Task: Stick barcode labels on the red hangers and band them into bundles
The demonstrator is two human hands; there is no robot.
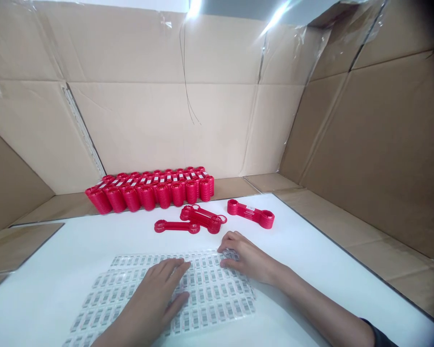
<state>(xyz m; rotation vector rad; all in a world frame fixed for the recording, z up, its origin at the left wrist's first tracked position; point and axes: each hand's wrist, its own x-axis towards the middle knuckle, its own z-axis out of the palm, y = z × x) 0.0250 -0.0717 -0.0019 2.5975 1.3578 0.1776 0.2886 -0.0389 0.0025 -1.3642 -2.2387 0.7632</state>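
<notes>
Sheets of small printed barcode labels [202, 301] lie overlapping on the white table in front of me. My left hand [159, 294] rests flat on them, fingers stretched out and thumb apart. At the upper right part of the sheets, my right hand [244, 255] has its fingers bent around the edge, with the thumb below on the labels. Whether a single label is between those fingertips cannot be made out. Just beyond the hands are a loose red plastic piece with ringed ends [177, 226], an untidy small pile of such pieces [202, 218] and a neat labelled stack [250, 213].
Several red stacks with white labels [162, 193] stand in a tight row at the back left. Cardboard walls [159, 130] enclose the white table [300, 250] at the back and sides. Thin wires [186, 82] hang down at the back, beneath bright lights.
</notes>
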